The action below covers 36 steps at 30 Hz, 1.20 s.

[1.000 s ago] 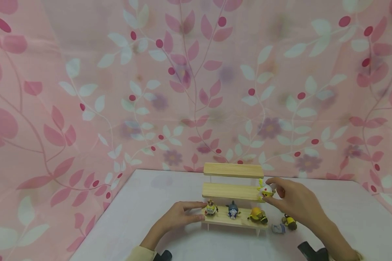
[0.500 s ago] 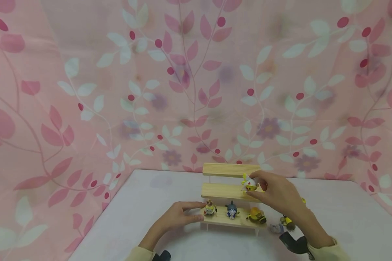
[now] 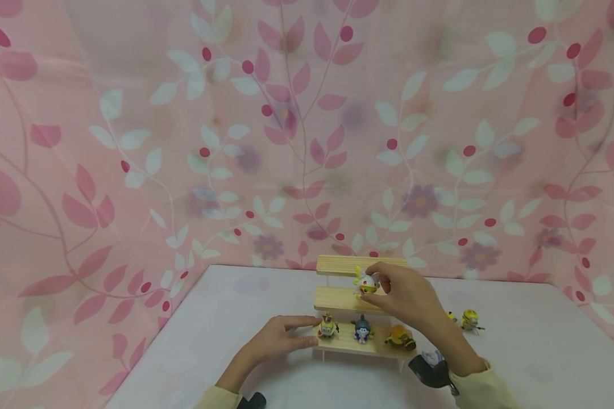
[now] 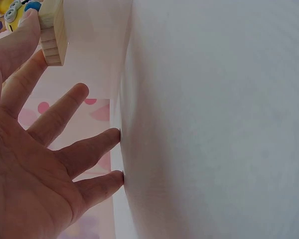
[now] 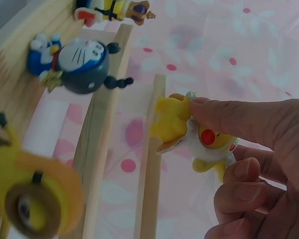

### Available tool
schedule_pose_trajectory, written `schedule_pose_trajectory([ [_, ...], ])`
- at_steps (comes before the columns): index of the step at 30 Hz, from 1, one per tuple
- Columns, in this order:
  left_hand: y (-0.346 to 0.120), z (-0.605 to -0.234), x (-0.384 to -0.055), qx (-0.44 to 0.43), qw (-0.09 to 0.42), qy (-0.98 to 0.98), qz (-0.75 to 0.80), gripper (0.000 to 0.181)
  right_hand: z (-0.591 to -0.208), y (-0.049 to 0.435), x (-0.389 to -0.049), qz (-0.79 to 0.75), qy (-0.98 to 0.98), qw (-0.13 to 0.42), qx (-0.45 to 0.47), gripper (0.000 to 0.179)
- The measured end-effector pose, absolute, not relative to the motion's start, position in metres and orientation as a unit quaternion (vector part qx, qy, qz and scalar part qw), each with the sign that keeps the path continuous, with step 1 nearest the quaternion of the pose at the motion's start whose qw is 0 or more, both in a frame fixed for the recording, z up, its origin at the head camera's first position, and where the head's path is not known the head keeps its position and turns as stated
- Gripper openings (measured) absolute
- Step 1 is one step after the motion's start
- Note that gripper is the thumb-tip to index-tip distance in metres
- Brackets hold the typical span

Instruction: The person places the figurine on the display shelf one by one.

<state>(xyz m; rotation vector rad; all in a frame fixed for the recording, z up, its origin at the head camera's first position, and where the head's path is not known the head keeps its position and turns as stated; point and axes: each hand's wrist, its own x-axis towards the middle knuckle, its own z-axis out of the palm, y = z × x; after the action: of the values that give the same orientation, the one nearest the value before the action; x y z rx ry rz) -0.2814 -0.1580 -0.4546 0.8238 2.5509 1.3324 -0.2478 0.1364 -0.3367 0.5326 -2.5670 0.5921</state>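
Note:
Between thumb and forefinger, my right hand point(image 3: 411, 295) pinches a small white-and-yellow toy figurine point(image 3: 367, 284) over the middle tier of a three-tier wooden display shelf point(image 3: 330, 298). Its yellow ears and red cheek show in the right wrist view. My left hand point(image 3: 276, 341) grips the left end of the bottom tier with thumb and forefinger, its other fingers spread in the left wrist view. Three figurines stand along that tier: a crowned yellow one point(image 3: 327, 328), a blue-and-white one point(image 3: 362, 330) in a dark hood, and an orange-and-yellow one point(image 3: 400, 338).
Right of the shelf on the white tabletop point(image 3: 522, 352) is a yellow figurine point(image 3: 469, 319), with another partly behind my right forearm. A grey-blue piece point(image 3: 432, 358) lies by the shelf's front right corner. A pink floral cloth point(image 3: 184, 142) hangs behind.
My right hand has carried the white-and-yellow figurine leftward from the shelf's right end to over the middle of the middle tier. The left hand stays in place.

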Motion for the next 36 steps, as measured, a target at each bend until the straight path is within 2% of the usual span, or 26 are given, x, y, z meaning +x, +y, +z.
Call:
schedule_pose_trajectory([
  [17, -0.159, -0.456, -0.282, 0.284, 0.071, 0.847, 0.443, 0.041, -0.332, 0.095, -0.265, 0.236, -0.924, 0.206, 0.217, 0.044],
  [27, -0.16, -0.456, -0.283, 0.291, 0.064, 0.844, 0.445, 0.04, -0.333, 0.077, -0.272, 0.239, -0.934, 0.171, 0.202, 0.042],
  [36, -0.16, -0.456, -0.283, 0.292, 0.065, 0.844, 0.444, 0.04, -0.341, 0.07, -0.277, 0.208, -0.944, 0.166, 0.193, 0.04],
])
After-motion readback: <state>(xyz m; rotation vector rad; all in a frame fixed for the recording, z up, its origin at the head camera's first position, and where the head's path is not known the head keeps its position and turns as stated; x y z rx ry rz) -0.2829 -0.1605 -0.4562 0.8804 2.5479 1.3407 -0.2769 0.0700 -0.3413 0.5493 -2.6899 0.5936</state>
